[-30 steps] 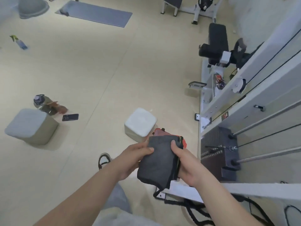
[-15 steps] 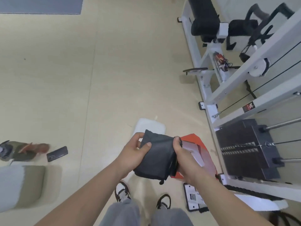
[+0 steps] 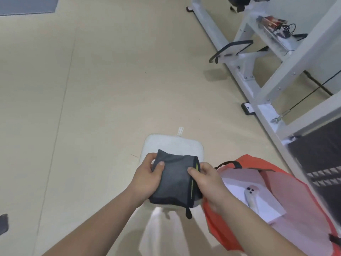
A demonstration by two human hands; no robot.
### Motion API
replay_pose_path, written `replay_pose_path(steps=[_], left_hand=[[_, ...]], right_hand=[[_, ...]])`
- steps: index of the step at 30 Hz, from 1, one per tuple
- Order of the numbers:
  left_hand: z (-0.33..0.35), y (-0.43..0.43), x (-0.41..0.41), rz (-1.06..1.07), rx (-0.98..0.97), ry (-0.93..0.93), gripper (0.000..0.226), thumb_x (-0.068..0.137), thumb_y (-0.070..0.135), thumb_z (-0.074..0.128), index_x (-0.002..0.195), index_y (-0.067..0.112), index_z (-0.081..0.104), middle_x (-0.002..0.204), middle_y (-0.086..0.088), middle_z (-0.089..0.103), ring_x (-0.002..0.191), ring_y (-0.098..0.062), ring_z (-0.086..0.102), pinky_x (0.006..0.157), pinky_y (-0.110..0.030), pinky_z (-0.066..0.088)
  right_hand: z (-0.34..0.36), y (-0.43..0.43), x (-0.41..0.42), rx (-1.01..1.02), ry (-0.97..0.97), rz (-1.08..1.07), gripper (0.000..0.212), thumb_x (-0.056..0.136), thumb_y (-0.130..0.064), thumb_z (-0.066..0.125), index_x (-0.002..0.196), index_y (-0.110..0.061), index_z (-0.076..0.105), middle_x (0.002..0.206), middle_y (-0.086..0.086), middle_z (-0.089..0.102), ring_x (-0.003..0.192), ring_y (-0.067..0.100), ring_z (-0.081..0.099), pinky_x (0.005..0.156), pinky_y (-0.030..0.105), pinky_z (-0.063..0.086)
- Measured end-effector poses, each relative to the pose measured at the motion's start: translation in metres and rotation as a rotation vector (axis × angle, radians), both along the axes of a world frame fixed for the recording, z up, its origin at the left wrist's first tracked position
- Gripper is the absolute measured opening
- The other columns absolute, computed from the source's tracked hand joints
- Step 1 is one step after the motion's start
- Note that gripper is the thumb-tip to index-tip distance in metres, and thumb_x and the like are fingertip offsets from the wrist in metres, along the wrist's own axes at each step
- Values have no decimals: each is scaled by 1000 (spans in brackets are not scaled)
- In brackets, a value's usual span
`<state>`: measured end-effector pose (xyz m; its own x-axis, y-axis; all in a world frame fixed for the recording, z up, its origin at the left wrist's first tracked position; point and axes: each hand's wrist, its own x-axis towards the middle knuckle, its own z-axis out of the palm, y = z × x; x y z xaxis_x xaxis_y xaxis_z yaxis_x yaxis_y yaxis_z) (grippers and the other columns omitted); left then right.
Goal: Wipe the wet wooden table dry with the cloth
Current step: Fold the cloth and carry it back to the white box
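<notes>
Both hands, left [image 3: 147, 174] and right [image 3: 206, 179], grip a folded dark grey cloth [image 3: 175, 180] above a white cushion [image 3: 173, 145] on the floor. Still preparation, seemingly: no wooden bench is visible, so wiping first requires reaching it.

We are in a gym. On our right stands a big white metal exercise machine [image 3: 273, 74] with thin black cables [image 3: 311, 95] and a dark stack of weights [image 3: 321, 163]. The pale floor [image 3: 110, 80] is wide and bare, with a grey mat [image 3: 27, 4] in the far left corner. A white cushion block [image 3: 173, 145] sits on the floor near us.
</notes>
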<state>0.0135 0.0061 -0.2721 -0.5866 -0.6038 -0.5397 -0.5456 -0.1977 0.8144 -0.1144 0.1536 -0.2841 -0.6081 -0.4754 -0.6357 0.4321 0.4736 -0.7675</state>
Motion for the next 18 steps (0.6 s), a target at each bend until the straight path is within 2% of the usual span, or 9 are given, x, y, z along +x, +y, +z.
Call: replay_pose_path(steps=[2,4,7,9,11,14,16,18], left_hand=[[-27,-11,-8,-49,-35,17,11,104,33,53,113,37,58,96,2,72,83,-9,72,64,-21,52],[-41,-22,-16,-55,-65,45,13,103,33,55,114,38,60,93,3,71,79,-6,71,63,-20,51],[-42,-37,-31,-58,-86,83,17,101,31,59,117,37,63,78,11,67,64,3,67,53,-13,47],[-40,-46,-32,-60,-84,54,28,97,28,65,123,37,62,81,8,67,64,2,68,53,-13,48],[-41,-54,-26,-116,-104,-62,44,92,23,69,133,34,57,89,4,66,76,-5,70,63,-19,53],[-58,-65,-20,-332,-340,-355,53,85,24,72,134,19,55,109,-3,62,98,-21,65,88,-37,55],[-65,-69,-23,-311,-347,-344,52,84,22,74,133,19,56,105,4,60,98,-18,63,90,-35,54],[-66,-70,-29,-306,-411,-299,49,84,22,74,130,21,58,102,8,59,95,-14,61,86,-31,51]], right_hand=[[-27,-6,-9,-10,23,-17,30,82,-37,74,97,-12,66,104,19,73,90,26,73,86,47,57],[-43,-16,-17,-31,43,-24,20,91,-28,73,97,-9,67,101,19,74,89,27,73,88,50,58],[-45,-37,-28,-80,81,-64,11,95,-22,71,91,-13,67,90,11,75,84,25,73,83,45,58],[-42,-46,-35,-95,88,-77,10,95,-22,71,92,-13,69,90,10,78,86,27,75,84,44,59],[-50,-48,-42,23,165,-11,17,92,-24,73,104,-13,71,93,8,77,90,28,76,88,45,60],[-68,-48,-50,309,359,120,43,87,-25,74,127,-14,62,93,-4,67,92,20,69,92,40,56],[-72,-52,-52,338,425,190,42,86,-24,70,126,-20,61,93,-6,64,88,17,68,86,39,57],[-67,-56,-50,393,541,282,44,86,-28,67,129,-27,56,108,-4,62,95,18,66,83,39,56]])
